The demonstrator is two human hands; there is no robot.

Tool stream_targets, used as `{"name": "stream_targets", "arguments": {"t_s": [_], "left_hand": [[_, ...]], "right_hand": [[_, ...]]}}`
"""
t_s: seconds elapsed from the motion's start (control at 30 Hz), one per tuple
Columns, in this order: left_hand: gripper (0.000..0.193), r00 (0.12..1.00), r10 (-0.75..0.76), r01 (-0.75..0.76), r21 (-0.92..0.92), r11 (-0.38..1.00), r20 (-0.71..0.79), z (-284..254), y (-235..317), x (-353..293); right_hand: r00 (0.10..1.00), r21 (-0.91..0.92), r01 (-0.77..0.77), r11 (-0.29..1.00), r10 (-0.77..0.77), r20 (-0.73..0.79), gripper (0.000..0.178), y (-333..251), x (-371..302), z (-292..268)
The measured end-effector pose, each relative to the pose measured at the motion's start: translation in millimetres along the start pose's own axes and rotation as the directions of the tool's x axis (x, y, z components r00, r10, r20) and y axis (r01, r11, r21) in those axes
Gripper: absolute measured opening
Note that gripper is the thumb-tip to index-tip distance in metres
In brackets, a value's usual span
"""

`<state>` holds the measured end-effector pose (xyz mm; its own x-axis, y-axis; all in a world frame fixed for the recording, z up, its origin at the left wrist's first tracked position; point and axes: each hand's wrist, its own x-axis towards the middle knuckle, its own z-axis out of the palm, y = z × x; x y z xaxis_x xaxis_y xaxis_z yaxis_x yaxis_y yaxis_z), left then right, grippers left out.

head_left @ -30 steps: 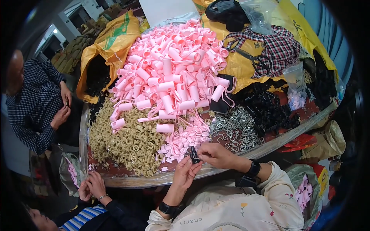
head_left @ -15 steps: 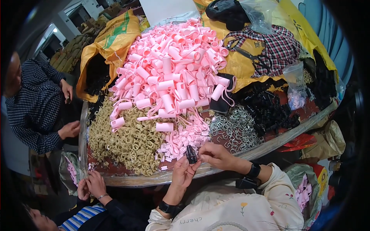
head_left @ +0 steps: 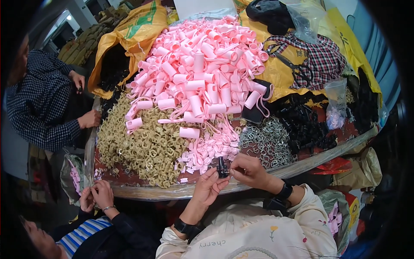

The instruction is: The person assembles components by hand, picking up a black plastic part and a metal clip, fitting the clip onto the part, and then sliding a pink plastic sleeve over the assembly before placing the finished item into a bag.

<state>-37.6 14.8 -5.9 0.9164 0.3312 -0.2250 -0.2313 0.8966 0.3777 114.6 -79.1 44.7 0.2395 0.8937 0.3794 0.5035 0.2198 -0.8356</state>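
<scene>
My left hand [head_left: 208,187] holds a small black plastic fitting [head_left: 222,168] upright between thumb and fingers at the table's near edge. Close beside it on the right, my right hand [head_left: 250,172] is pinched at the fitting's side; whatever sits between its fingertips is too small to make out. Just beyond my hands lie small pink pieces [head_left: 206,156] in a loose heap. Bent metal rings [head_left: 265,144] are piled beyond my right hand. A large mound of pink tubes with straps [head_left: 196,88] rises farther back.
Tan ring-shaped fittings [head_left: 138,149] cover the table's left part, black fittings [head_left: 308,129] its right. Scissors [head_left: 297,69] and a checked cloth [head_left: 321,54] lie on yellow sacking. Two people sit at the left, one in a checked shirt [head_left: 43,99], the other in a striped top [head_left: 84,233].
The whole view has shifted a little. In my left hand the black fitting now stands more upright, and my right hand's fingertips remain close beside it.
</scene>
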Motion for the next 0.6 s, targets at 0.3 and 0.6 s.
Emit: {"name": "stream_targets", "arguments": {"t_s": [0.3, 0.6], "left_hand": [[0.026, 0.999, 0.016, -0.014, 0.091, 0.996, -0.030, 3.8, -1.1, -8.5], [0.025, 0.996, 0.027, -0.011, 0.178, 0.984, -0.089, 2.1, -0.9, -12.2]], "right_hand": [[0.989, -0.105, 0.143, 0.984, -0.145, -0.020, 0.010, -4.0, 0.6, 10.9], [0.966, -0.237, 0.241, 0.941, -0.210, 0.148, 0.011, -5.1, 0.1, 8.0]]}}
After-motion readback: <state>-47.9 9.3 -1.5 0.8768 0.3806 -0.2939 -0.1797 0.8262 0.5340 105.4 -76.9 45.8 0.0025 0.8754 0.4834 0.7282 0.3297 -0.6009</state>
